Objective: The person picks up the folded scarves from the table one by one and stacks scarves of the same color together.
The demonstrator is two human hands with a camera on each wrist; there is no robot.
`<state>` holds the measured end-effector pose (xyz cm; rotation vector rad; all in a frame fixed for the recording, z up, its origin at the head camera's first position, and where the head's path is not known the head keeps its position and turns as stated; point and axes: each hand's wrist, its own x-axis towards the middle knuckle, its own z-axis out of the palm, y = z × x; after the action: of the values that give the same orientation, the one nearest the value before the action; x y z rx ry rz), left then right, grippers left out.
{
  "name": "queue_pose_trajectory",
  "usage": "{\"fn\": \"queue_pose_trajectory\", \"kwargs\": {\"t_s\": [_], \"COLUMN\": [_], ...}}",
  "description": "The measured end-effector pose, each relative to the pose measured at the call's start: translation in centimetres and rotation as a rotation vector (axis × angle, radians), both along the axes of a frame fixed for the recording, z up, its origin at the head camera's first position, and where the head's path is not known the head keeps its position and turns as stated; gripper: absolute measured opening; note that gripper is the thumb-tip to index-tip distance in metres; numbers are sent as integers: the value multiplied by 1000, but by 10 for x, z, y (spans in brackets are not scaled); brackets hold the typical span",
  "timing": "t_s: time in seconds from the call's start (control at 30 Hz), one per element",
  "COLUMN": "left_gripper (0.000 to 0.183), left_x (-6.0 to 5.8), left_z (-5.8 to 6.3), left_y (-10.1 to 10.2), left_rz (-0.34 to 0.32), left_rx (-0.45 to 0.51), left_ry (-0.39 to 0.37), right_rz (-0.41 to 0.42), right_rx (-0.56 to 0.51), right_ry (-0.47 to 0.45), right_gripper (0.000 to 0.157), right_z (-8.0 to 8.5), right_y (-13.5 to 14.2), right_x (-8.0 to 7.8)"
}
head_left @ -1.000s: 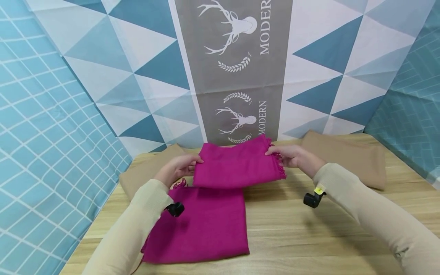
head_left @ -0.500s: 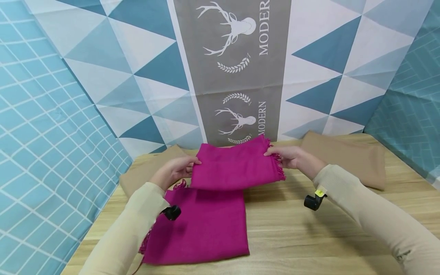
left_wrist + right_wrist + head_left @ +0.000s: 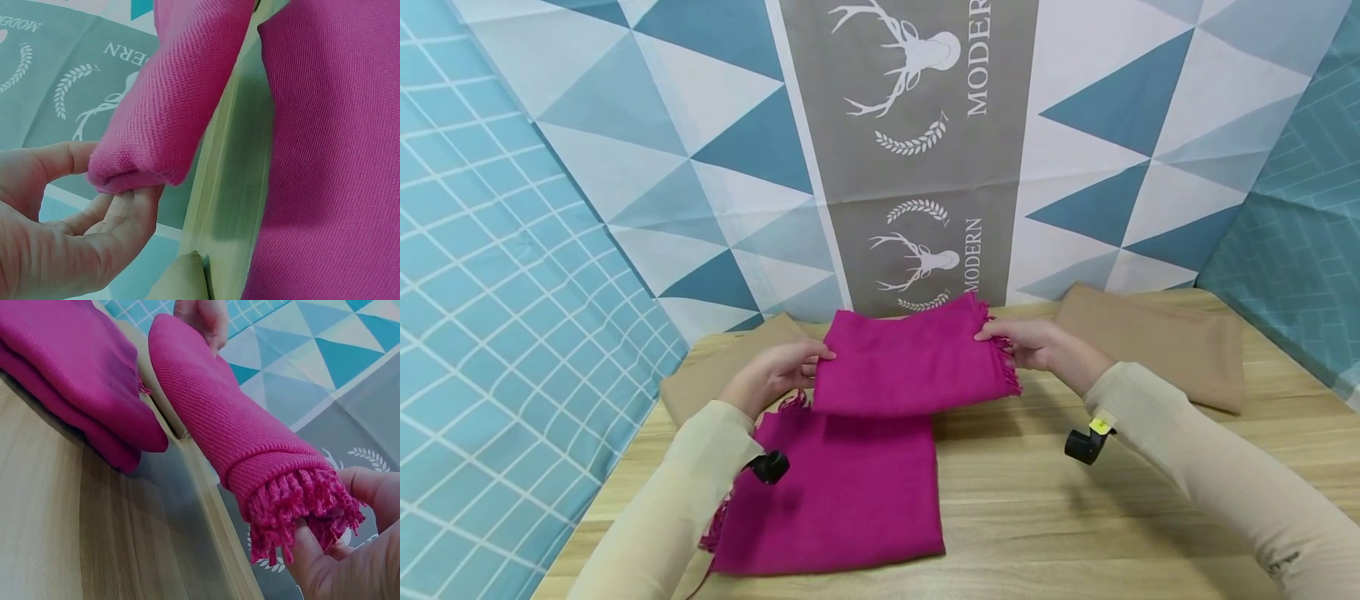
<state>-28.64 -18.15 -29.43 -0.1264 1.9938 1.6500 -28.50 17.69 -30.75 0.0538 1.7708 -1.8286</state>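
Observation:
A folded magenta fringed scarf (image 3: 910, 367) is held up over the back of the table, its fringe at the right end. My left hand (image 3: 778, 371) pinches its left end, thumb on top and fingers beneath, as the left wrist view shows on the rolled-looking edge of the held scarf (image 3: 169, 106). At the fringed end my right hand (image 3: 1037, 342) pinches the scarf between thumb and fingers; in the right wrist view the tassels hang around the fingertips. A second folded magenta scarf (image 3: 850, 500) lies flat on the table below, its fringe to the left, partly overlapped by the held one.
A tan flat piece (image 3: 722, 367) lies at the back left, partly behind my left arm. Another tan folded piece (image 3: 1157, 346) lies at the back right. Patterned cloth walls (image 3: 925, 167) rise behind the wood-grain table (image 3: 1037, 525).
My left hand has drifted slightly left and the held scarf's left end has shifted with it. The right hand and the scarf on the table stay nearly as they were.

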Motion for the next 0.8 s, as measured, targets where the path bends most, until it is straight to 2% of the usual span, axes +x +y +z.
{"fn": "queue_pose_trajectory", "kwargs": {"t_s": [0.23, 0.33, 0.57, 0.8], "left_gripper": [31, 35, 29, 43], "left_x": [3, 4, 8, 9], "left_z": [1, 1, 2, 2], "left_y": [-3, -4, -7, -12], "left_rz": [-5, -10, -15, -33], "left_rx": [8, 16, 10, 2], "left_ry": [19, 27, 32, 50], "right_rz": [-3, 0, -1, -3], "right_rx": [-7, -5, -19, -23], "right_ry": [5, 5, 0, -3], "right_gripper": [6, 8, 14, 13], "right_z": [2, 3, 4, 6], "right_y": [-1, -1, -4, -7], "right_x": [5, 6, 9, 12]}}
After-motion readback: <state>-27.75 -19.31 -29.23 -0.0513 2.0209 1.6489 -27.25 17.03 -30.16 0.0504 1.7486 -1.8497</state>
